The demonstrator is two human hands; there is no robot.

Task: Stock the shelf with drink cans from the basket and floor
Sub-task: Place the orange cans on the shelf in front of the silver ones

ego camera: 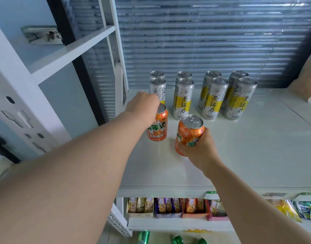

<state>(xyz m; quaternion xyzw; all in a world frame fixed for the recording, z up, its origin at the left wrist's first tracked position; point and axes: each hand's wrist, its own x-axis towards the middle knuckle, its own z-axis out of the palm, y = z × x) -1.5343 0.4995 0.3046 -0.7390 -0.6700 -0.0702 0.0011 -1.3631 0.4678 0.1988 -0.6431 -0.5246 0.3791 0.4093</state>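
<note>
Orange soda cans: the left hand (142, 104) grips one (158, 125) standing on the shelf (256, 147); the right hand (202, 148) holds another (189, 132) tilted. Set it upright beside the first, in line.

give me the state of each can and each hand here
left orange can: upright on shelf, gripped from above
right orange can: tilted, held
tall silver cans: upright, sealed, two deep
left hand: closed on left orange can
right hand: closed on right orange can
</note>
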